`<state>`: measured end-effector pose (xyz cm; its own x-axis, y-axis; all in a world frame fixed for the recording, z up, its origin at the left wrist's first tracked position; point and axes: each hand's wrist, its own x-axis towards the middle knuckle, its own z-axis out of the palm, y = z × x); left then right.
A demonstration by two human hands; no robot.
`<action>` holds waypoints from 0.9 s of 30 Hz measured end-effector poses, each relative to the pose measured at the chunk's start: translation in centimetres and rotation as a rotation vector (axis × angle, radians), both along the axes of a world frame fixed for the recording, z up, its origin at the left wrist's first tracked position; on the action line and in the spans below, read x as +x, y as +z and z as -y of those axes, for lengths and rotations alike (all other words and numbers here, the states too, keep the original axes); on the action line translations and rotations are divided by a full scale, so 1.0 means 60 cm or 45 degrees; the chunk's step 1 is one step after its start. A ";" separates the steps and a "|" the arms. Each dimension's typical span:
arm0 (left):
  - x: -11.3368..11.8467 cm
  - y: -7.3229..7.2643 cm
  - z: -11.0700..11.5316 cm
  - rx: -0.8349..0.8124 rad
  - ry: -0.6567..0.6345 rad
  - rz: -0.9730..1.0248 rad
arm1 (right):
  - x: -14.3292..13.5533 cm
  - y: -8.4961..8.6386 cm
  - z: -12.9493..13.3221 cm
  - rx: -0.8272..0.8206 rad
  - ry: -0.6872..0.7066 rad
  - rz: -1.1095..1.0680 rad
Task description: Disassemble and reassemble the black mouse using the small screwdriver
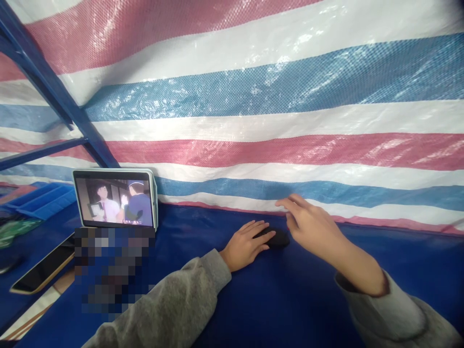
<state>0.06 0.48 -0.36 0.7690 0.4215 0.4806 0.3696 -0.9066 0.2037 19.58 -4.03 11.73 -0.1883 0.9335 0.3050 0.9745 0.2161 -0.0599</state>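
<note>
A small black rounded object (277,238), shaped like a computer mouse, lies on the blue table surface. My left hand (247,244) rests beside it, fingers stretched out and spread, with fingertips over its left end. Just to the right and a little higher is my right hand (308,224), fingers loosely bent and apart, with nothing visible in them. Whether the right hand touches the black object cannot be told. Grey sleeves cover both forearms.
A tablet (114,199) in a pale case stands at the left, playing an animated video. In front of it lies a phone (45,266), beside a pixelated patch. Blue trays (43,198) sit farther left. Striped plastic sheeting (253,92) and a blue metal frame (54,79) rise behind.
</note>
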 end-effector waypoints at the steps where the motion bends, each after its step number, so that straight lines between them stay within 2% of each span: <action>1: 0.000 -0.001 0.000 0.002 -0.003 0.006 | 0.000 0.000 0.000 -0.006 0.004 0.014; 27: 0.000 -0.002 0.001 0.001 0.005 -0.007 | 0.001 0.001 0.000 -0.066 0.023 0.006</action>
